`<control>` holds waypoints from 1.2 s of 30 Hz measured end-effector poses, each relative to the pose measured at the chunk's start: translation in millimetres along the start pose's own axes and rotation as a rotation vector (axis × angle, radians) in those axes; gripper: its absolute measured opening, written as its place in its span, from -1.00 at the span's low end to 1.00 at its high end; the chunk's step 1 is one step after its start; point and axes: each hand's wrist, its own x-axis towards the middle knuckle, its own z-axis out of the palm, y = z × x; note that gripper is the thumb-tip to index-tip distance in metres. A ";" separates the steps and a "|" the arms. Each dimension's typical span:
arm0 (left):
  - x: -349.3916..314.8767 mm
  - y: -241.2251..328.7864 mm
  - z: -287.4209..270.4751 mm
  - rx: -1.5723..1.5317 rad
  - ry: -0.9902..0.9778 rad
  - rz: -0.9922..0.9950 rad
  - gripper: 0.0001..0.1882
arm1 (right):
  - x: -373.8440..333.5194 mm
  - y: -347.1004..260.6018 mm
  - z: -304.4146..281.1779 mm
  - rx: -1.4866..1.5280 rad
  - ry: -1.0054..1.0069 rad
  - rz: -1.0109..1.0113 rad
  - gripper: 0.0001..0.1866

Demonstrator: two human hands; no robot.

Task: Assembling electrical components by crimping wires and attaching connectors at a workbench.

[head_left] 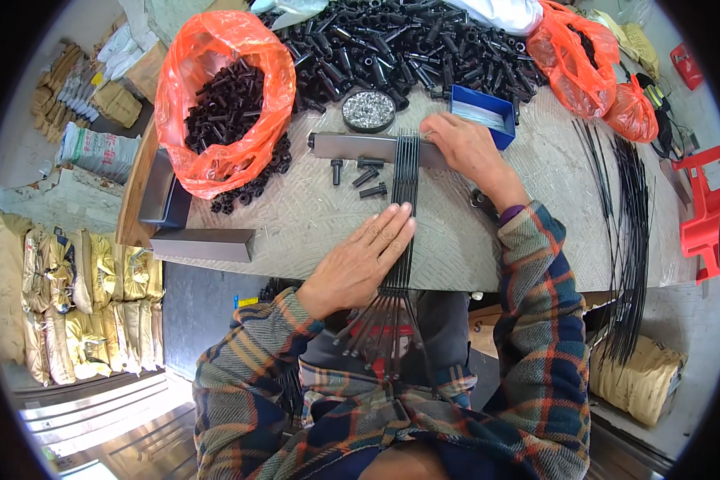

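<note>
Plaid shirt (456,416) filling 6 o'clock, left hand (360,260) is lying flat, unclenched, on the black rods (406,176) running toward 12 over the grey bar (348,147), while right hand (468,148) is curling its fingers at 1 (can't tell if gripping), so keeping rods parallel is probably helping.

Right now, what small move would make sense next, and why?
Perhaps the right hand could even up the far tips of the black rods. It is close to those tips, where the rods lie side by side across the grey metal bar, and the left hand rests flat on them nearer the table edge.
</note>
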 end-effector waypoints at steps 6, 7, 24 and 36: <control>0.5 5.2 -6.3 -0.113 0.013 0.006 -0.11 | -1.2 -5.1 -2.6 -0.021 -0.024 0.046 -0.84; 0.8 5.8 -5.4 -0.192 0.037 -0.001 -0.08 | -1.5 -5.3 -2.5 -0.023 -0.025 0.049 -0.84; 3.7 8.2 -8.3 -0.143 0.023 -0.030 -0.23 | -5.0 16.6 2.1 0.160 0.197 0.065 -0.87; -2.9 7.4 -9.0 -0.127 0.009 0.056 -0.11 | 6.8 86.9 -43.9 -0.201 -0.197 0.236 -0.95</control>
